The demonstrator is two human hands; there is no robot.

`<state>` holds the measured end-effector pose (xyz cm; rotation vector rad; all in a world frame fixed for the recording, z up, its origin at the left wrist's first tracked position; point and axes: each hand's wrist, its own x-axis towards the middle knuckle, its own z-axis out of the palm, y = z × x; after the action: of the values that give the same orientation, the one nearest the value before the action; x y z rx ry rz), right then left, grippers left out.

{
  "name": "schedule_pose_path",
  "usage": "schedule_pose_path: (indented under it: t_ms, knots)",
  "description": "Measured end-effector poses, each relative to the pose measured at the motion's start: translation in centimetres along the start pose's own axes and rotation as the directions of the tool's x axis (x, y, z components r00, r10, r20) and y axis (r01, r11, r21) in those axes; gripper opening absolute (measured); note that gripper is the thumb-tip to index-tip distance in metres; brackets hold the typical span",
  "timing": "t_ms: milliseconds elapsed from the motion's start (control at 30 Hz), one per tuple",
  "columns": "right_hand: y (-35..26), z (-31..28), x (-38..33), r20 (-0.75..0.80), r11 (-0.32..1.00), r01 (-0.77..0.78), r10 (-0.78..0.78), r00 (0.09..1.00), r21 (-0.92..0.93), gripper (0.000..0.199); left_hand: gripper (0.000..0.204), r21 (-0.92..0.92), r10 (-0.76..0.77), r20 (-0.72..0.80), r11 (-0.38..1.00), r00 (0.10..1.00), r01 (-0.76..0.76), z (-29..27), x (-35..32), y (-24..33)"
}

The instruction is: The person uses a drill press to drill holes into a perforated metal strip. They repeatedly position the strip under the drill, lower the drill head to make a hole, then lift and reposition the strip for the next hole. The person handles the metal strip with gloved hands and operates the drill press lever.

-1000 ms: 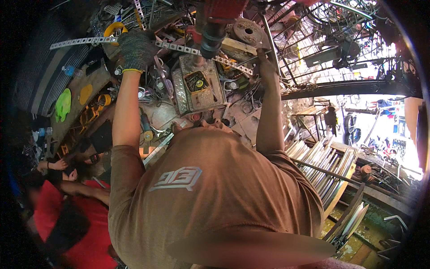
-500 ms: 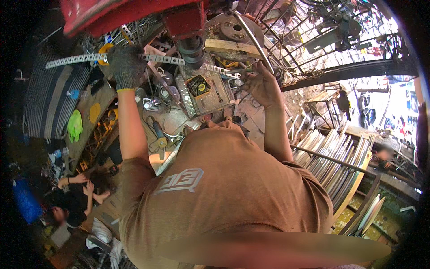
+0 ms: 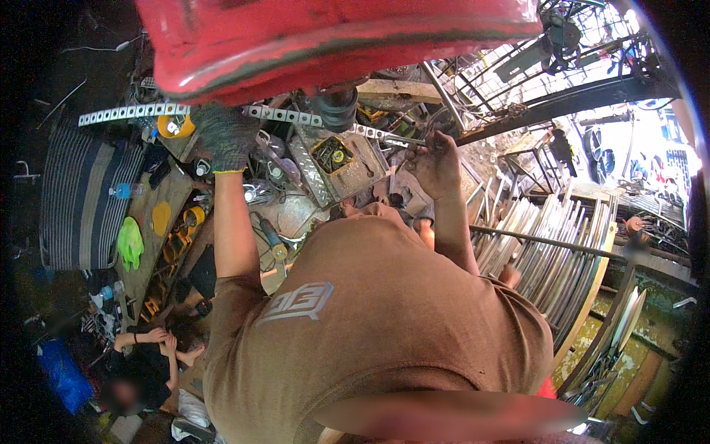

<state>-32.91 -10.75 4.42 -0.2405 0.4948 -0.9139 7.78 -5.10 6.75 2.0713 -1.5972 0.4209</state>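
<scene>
A long pale metal strip (image 3: 285,115) with a row of square-set holes runs crosswise under a red machine (image 3: 340,48). My left hand (image 3: 224,138), in a dark grey knitted glove, is closed over the strip left of the machine's dark round spindle (image 3: 336,111). The middle of the strip passes behind that spindle. My bare right hand (image 3: 440,164) is at the strip's right end, its fingers bent around a slim metal piece in line with it; whether this is the strip itself I cannot tell. Below the spindle stands a metal worktable (image 3: 355,164) with a box of small parts (image 3: 331,153).
A power tool (image 3: 274,240) lies below the worktable. Yellow bins (image 3: 174,244) and a green bag (image 3: 130,243) are at left. Another person's hands (image 3: 164,339) show at lower left. Many metal bars (image 3: 547,255) are stacked at right, below a dark beam (image 3: 562,103).
The red machine fills more of the upper view as the view has shifted. My left hand stays on the strip; my right hand's fingers are now closer together at its end.
</scene>
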Motion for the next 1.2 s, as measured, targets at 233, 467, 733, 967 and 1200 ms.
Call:
schedule_pose_path:
  t_ms: [233, 467, 733, 967, 1200]
  knots:
    - [1.8, 0.5, -1.1, -0.145, 0.987, 0.119, -0.135, 0.980, -0.111, 0.021, 0.020, 0.051, 0.060, -0.093, 0.997, 0.994, -0.055, -2.3, -1.0, 1.8]
    - [4.0, 1.5, -2.3, -0.072, 0.957, 0.233, -0.248, 0.966, -0.176, 0.022, 0.040, -0.077, 0.142, -0.136, 0.985, 0.981, -0.153, -2.7, 0.2, 1.7]
    - [6.2, 2.5, -3.4, -0.180, 0.919, 0.337, -0.374, 0.910, -0.205, 0.023, 0.028, 0.000, 0.283, -0.169, 0.958, 0.944, -0.287, -0.9, 2.5, 0.9]
    - [7.3, 4.5, -3.8, -0.111, 0.812, 0.434, -0.510, 0.853, -0.390, 0.018, 0.030, 0.063, 0.146, 0.082, 0.987, 0.986, -0.151, 0.4, 1.5, 0.4]
    - [6.4, 5.1, -3.7, -0.008, 0.741, 0.432, -0.508, 0.862, -0.514, 0.013, 0.032, -0.029, 0.082, 0.015, 0.996, 0.997, -0.081, 1.2, -1.6, -0.1]
